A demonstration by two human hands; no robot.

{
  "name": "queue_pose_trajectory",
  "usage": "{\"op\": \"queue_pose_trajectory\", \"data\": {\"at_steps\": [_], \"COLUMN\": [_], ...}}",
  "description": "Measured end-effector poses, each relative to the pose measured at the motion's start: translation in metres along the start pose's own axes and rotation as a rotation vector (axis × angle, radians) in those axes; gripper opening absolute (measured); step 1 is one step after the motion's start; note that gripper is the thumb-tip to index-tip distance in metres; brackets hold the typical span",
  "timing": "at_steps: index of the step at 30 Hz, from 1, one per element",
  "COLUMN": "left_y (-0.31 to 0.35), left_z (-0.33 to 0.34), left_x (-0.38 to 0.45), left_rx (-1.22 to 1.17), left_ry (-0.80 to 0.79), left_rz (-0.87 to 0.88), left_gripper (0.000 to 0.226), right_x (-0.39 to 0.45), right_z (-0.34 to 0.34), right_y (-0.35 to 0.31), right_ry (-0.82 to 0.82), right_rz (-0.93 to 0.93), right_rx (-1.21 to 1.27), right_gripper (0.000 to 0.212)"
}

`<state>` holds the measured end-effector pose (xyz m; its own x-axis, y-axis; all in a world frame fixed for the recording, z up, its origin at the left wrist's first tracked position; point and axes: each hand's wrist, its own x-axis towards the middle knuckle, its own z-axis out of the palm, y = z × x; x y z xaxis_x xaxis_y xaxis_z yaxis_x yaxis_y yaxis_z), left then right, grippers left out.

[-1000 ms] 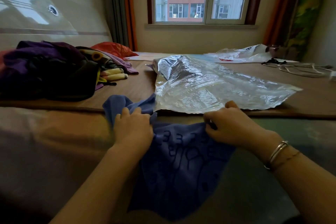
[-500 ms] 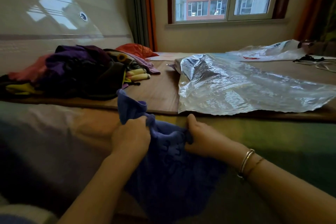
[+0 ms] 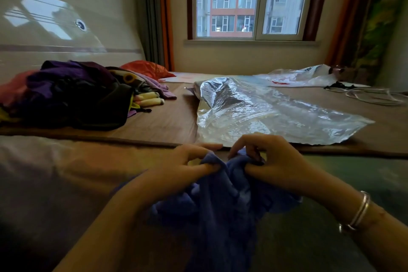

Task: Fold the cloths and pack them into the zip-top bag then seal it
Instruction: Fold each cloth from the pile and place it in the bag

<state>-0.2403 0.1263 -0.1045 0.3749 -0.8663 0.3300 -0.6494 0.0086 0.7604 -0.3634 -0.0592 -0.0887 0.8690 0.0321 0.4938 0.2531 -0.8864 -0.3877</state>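
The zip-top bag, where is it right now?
In the head view the zip-top bag lies flat on the brown surface, centre-right, just beyond both hands and right of the pile of clothes.

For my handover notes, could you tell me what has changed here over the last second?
The left hand and right hand drew together, bunching the blue cloth they pinch. The zip-top bag and clothes pile stayed put.

A single head-worn wide-angle camera looks forward and down across the bed [image 3: 154,121] toward the window [image 3: 247,2], hands close in the foreground.
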Motion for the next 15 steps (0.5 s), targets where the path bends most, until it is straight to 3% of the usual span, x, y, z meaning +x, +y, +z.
{"op": "queue_pose_trajectory", "data": {"at_steps": [3,10,15], "left_y": [0.007,0.003,-0.002], "left_z": [0.013,0.029,0.034], "left_x": [0.005,0.015,0.017], "left_rx": [-0.222,-0.229,-0.141], "left_ry": [-0.119,-0.036,0.105], "left_rz": [0.003,-0.044,-0.006], "left_gripper": [0.022,0.038,0.016], "right_x": [-0.009,-0.013,-0.008], "right_z": [-0.007,-0.007,-0.003], "right_y": [-0.004,0.008,0.012], "right_ry": [0.043,0.227,0.2], "right_rz": [-0.025,0.078,0.089], "right_rx": [0.072,0.037,-0.118], "right_gripper": [0.029,0.019,0.022]}}
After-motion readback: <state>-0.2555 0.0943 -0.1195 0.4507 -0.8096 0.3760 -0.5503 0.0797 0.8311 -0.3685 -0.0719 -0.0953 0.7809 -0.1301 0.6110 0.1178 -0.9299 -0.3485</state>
